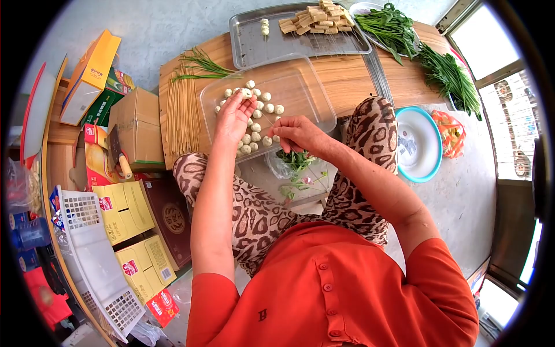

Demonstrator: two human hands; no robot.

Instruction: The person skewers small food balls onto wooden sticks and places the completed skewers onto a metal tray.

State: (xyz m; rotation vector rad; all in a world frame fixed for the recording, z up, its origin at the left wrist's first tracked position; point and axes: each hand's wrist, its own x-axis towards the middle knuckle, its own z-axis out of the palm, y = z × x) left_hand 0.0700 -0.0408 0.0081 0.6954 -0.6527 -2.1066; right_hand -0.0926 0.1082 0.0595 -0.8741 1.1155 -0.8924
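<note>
My left hand [236,118] is over the clear plastic tub [315,87], its fingertips closed on a pale speckled ball [247,93]. Many similar balls [257,114] lie loose in the tub. At the tub's near right side is my right hand [298,133], with thumb and fingers pinched together. Whatever it grips is too thin or hidden to make out; one ball [267,141] lies just beside its fingertips. To the left of the tub, a bundle of thin wooden skewers [184,124] lies on the wooden table [341,75].
Behind the tub stands a metal tray [248,49] with stacked tan rolls [318,20] and a short row of balls. Leafy greens [390,26] are at right, above a blue-rimmed basin [436,139]. Cartons [139,124], a knife [121,156] and a white basket [95,248] stand left.
</note>
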